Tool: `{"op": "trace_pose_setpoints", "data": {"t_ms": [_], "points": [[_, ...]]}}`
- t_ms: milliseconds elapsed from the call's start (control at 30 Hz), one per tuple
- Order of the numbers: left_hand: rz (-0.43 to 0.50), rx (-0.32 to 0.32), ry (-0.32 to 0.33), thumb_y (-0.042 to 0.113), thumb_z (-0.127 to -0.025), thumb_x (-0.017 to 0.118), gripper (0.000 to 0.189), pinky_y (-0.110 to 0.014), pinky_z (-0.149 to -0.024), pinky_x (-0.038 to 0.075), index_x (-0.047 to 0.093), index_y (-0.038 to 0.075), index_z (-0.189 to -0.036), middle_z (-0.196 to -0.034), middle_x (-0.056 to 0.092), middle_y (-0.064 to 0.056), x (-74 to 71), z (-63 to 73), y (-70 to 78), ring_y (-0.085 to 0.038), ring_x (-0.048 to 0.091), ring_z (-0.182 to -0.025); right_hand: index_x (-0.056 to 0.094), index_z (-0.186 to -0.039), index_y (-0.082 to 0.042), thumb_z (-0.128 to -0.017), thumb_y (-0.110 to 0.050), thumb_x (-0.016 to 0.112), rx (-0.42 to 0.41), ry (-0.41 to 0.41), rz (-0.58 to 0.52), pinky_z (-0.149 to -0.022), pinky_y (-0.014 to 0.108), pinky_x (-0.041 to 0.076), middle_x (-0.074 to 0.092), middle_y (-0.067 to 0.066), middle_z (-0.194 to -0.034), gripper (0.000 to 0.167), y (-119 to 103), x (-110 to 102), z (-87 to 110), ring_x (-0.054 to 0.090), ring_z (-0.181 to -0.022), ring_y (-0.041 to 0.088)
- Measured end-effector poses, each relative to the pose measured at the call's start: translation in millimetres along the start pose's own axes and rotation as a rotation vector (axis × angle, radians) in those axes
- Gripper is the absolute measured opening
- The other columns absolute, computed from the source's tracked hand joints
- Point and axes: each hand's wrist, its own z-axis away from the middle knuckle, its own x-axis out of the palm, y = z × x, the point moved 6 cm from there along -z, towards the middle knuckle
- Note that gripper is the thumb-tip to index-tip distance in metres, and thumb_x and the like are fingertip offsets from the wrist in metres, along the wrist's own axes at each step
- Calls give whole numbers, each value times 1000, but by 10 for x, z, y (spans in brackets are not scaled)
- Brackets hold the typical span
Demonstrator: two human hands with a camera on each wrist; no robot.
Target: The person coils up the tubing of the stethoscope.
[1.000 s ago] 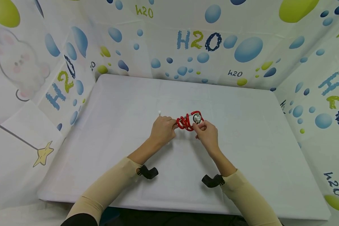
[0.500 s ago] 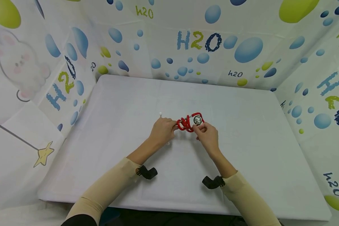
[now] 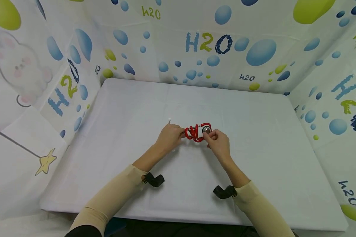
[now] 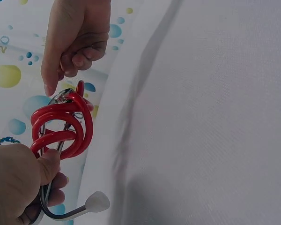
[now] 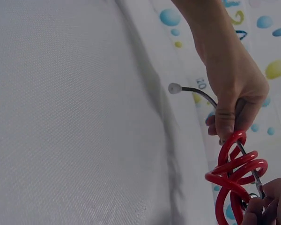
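Note:
A stethoscope (image 3: 191, 133) with red tubing looped round its metal ear tubes is held above the white table between both hands. My left hand (image 3: 169, 136) grips the metal ear tubes at the left end, thumb pressed against them in the left wrist view. One pale ear tip (image 4: 97, 202) sticks out past that hand. The silver chest piece (image 3: 206, 129) is at the right end, where my right hand (image 3: 219, 144) has thumb and fingertips at its edge. In the right wrist view the right fingers (image 5: 255, 208) pinch the metal part beside the red loops (image 5: 232, 164).
The white-covered table (image 3: 130, 108) spreads out round both hands, its front edge near the forearms. Printed curtains (image 3: 178, 42) with blue drops stand behind and at both sides. A black wrist mount (image 3: 224, 192) sits on each wrist.
The chest piece end has dipped slightly toward me, and the right fingertips now overlap the chest piece. The left hand keeps its grip on the ear tubes, almost still.

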Motion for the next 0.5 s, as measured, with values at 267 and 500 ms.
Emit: {"op": "trace_pose_setpoints", "data": {"t_ms": [267,500], "points": [[44,-30,-52,20,-84,71,11,-34,-75,52,74,10,-88,-80,73,-2,48,8,-74,-18,67,-76,60,-83,-7,-87,-36,66,31,-9,-16,-48,25,40,65,20,-73,29,64,-8,13,65,-65,36],[83,-36,-97,19,-86,70,10,-34,-75,52,74,11,-90,-83,74,-2,106,16,-139,-18,68,-77,60,-81,-7,-87,-37,67,37,14,-12,-49,25,42,63,15,-68,30,122,-35,15,64,-61,32]]}}
